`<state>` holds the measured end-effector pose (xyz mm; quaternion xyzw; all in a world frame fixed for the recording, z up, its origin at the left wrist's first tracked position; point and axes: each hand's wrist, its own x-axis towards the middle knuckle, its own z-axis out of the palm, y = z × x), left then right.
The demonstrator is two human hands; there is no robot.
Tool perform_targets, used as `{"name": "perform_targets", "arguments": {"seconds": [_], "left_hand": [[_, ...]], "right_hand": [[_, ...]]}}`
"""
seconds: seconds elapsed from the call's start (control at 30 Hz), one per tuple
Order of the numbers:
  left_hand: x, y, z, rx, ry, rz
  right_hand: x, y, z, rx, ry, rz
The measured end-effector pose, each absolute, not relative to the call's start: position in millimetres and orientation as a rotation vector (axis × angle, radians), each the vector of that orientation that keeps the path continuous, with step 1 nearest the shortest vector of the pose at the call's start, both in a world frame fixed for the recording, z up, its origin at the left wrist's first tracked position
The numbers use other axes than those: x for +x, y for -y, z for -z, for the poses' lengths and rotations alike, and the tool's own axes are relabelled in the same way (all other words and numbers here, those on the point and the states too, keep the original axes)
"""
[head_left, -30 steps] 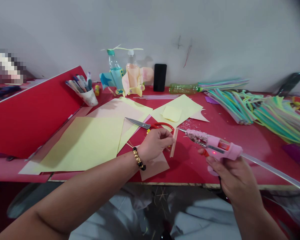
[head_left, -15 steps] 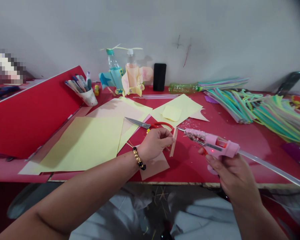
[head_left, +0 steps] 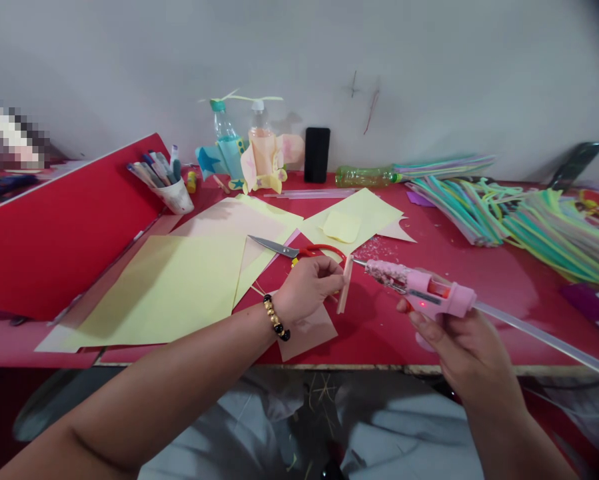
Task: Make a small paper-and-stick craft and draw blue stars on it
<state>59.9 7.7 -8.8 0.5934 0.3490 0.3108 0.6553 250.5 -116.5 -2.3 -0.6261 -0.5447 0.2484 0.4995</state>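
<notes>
My left hand [head_left: 309, 288] pinches a short, flat wooden stick [head_left: 345, 283] upright above the red tabletop. My right hand [head_left: 462, 353] grips a pink hot glue gun [head_left: 429, 291], its red light lit and its barrel crusted with glitter. The gun's metal nozzle [head_left: 358, 262] points left, close to the stick's top end, and I cannot see them touching. A long clear glue stick [head_left: 544, 340] runs out of the gun's back. A black and gold beaded bracelet [head_left: 276, 319] circles my left wrist.
Red-handled scissors [head_left: 292, 249] lie just beyond my left hand, on pale yellow and pink paper sheets [head_left: 164, 293]. Along the wall stand a pen cup [head_left: 173, 195], decorated bottles [head_left: 259, 147] and a black phone [head_left: 316, 155]. Bundles of coloured straws [head_left: 549, 230] fill the right side.
The view has drifted slightly left and the glue gun has shifted a little left with it. Both hands keep their hold, and the stick stays upright.
</notes>
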Motion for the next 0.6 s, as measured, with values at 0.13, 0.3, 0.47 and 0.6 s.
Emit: {"name": "perform_targets", "arguments": {"seconds": [0.13, 0.3, 0.47, 0.6], "left_hand": [[59.9, -7.6, 8.4, 1.356, -0.792, -0.704], [59.9, -7.5, 8.9, 1.347, -0.770, -0.720], [59.7, -8.5, 8.6, 1.351, -0.789, -0.728], [58.9, -9.4, 8.0, 1.370, -0.803, -0.748]], "right_hand": [[249.9, 116.0, 1.5, -1.518, 1.317, -0.594], [251.0, 116.1, 3.2, -1.522, 1.307, -0.603], [252.5, 117.5, 4.7, -1.552, 1.351, -0.594], [251.5, 118.4, 1.1, -1.548, 1.400, -0.599]]}}
